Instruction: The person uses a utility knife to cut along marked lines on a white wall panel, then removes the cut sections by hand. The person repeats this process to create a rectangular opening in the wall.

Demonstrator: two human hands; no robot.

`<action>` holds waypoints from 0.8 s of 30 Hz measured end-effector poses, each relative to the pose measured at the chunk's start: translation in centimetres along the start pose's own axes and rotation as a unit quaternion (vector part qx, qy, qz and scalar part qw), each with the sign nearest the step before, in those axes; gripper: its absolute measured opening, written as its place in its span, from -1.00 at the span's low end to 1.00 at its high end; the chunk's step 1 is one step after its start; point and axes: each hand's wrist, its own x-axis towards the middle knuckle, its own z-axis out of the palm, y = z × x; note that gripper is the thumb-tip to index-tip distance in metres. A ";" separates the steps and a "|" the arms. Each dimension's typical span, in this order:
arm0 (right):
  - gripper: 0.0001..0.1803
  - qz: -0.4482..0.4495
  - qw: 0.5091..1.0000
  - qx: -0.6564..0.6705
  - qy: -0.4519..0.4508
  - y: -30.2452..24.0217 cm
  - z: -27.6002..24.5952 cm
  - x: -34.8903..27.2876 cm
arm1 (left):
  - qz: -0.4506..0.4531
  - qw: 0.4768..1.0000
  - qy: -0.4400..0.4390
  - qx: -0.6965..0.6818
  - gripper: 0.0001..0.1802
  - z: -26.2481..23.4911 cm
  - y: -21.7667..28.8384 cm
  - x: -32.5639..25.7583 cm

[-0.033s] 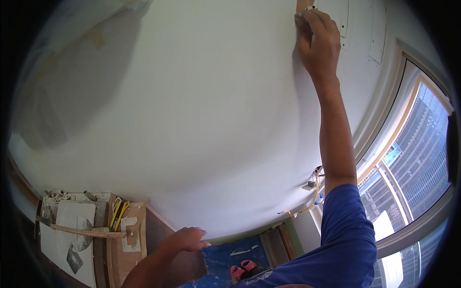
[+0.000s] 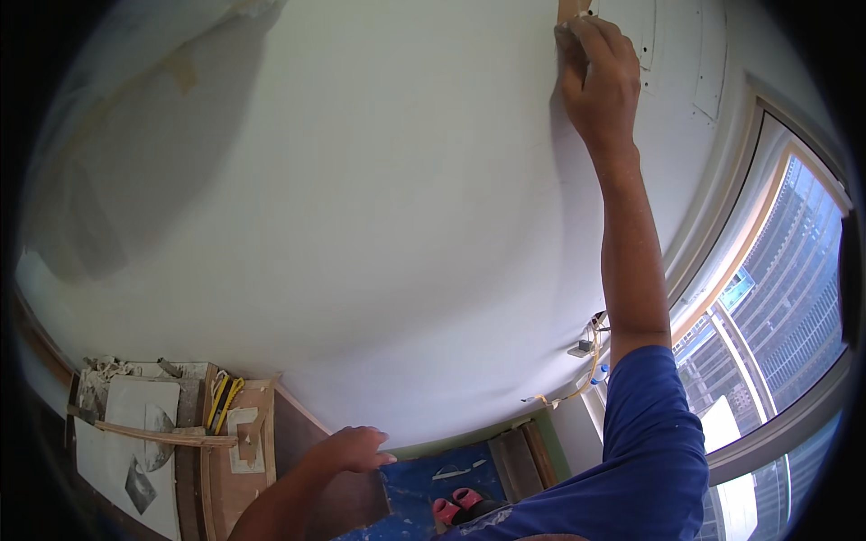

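High on the white wall (image 2: 388, 180), my right hand (image 2: 606, 77) is raised with fingers and thumb pinched together close to the surface. A tan piece (image 2: 570, 9) shows just above the fingertips, cut off by the upper edge of the picture. What the fingers grip is mostly hidden by the hand, so I cannot make it out. Low in the picture, my left hand (image 2: 354, 448) hangs in front of the wall's foot, its thumb and fingers apart and nothing in them.
At the lower left, a white board (image 2: 113, 451) bears a metal blade (image 2: 142, 487); a wooden strip (image 2: 167, 436) lies across it, beside a yellow utility knife (image 2: 223, 403). Wires (image 2: 593, 361) stick out low on the wall. A window (image 2: 776, 288) stands right. Pink footwear (image 2: 446, 511) shows below.
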 end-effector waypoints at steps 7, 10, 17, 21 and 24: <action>-0.85 0.058 0.986 0.007 -0.158 -1.3 -1.3 3.2 | -0.027 1.000 0.002 0.013 -0.43 -0.8 -0.2 0.7; -0.87 0.056 0.986 0.064 -0.146 -0.4 -1.5 3.2 | -0.031 0.999 -0.006 0.013 -0.43 -0.9 -0.1 0.9; -0.91 -0.032 0.993 0.114 -0.008 0.6 -0.4 1.6 | -0.058 0.998 -0.036 0.017 -0.34 -1.5 0.6 1.1; -0.89 -0.012 0.991 0.133 -0.011 -0.2 -0.5 1.8 | -0.067 0.996 -0.062 0.016 -0.29 -1.8 1.0 1.1; -0.90 -0.041 0.995 0.092 -0.012 0.4 0.1 2.1 | -0.060 0.996 -0.067 0.026 -0.29 -1.3 0.7 1.5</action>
